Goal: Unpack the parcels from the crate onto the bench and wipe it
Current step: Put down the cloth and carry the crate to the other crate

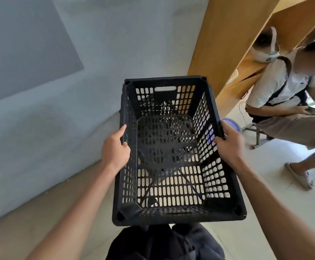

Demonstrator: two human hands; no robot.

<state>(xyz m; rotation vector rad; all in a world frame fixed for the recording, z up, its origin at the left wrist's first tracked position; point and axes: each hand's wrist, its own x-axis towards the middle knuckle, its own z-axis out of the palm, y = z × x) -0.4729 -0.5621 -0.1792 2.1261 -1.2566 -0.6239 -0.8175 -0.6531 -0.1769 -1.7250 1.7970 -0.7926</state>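
At six o'clock, nearest the camera, dark clothing shows below the black slotted crate (pixel 173 162), which both arms carry out in front at mid-frame. The left hand (pixel 115 147) grips the crate's left rim at about nine o'clock of the crate, fingers curled over the edge with the forefinger lying along it. The right hand (pixel 228 141) grips the right rim at three o'clock, thumb inside against the wall. The crate is held off the floor; pale floor tiles (pixel 265 203) show through its slots, and no parcels are visible inside. So the unpacking looks done, as far as this view tells; the parcels and the tabletop they should sit on are not in view, so that cannot be confirmed. No cloth is visible, and wiping appears yet to be done. Farther off at two o'clock, another person (pixel 284 87) sits beside wooden shelving (pixel 228 34); a grey wall (pixel 59 72) fills ten o'clock.
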